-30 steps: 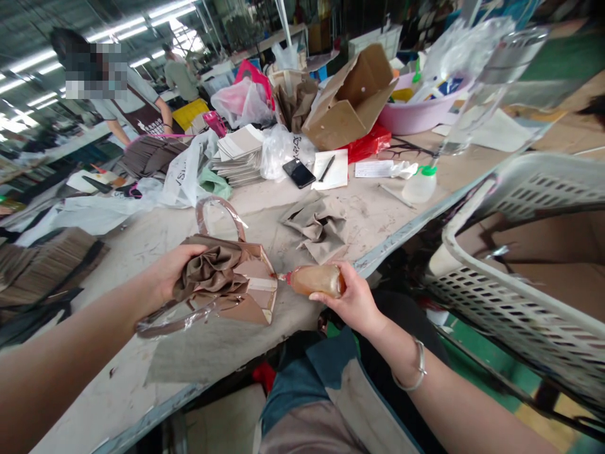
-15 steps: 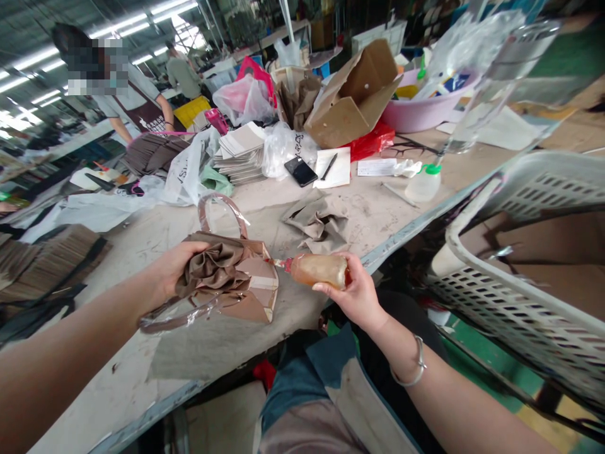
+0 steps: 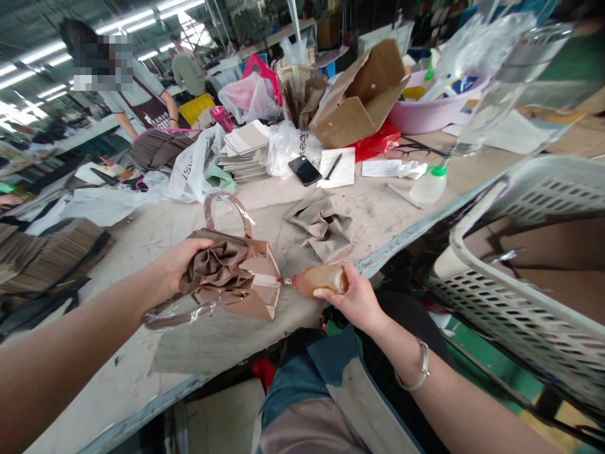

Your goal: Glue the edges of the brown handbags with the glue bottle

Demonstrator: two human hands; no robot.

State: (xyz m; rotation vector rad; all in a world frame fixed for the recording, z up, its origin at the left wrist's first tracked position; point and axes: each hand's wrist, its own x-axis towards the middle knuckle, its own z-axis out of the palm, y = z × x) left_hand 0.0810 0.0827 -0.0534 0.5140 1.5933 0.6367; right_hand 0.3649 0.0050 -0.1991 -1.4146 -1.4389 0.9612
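Observation:
My left hand (image 3: 182, 268) grips a brown handbag (image 3: 236, 302) lying on its side, its two handles wrapped in clear film. Crumpled brown lining (image 3: 220, 263) bulges out of the bag near my fingers. In my right hand (image 3: 357, 295) is a squeeze bottle (image 3: 319, 280) of amber liquid, probably glue, held level with its red-based nozzle pointing left. The nozzle tip is at the right edge of the bag; whether it touches, I cannot tell. Beyond the bottle lies a crumpled grey-brown sheet (image 3: 321, 224).
A phone (image 3: 305, 171), a pen on a notepad (image 3: 347, 169) and a green-capped bottle (image 3: 428, 185) sit farther back. A cardboard box (image 3: 359, 94) and a pink basin (image 3: 432, 110) stand behind them. At right is a white basket (image 3: 515, 277). A co-worker (image 3: 142, 94) stands far left.
The bottle's nozzle has moved down along the bag's right edge and slightly away to the right. My left hand still holds the bag, and the whole view has shifted slightly.

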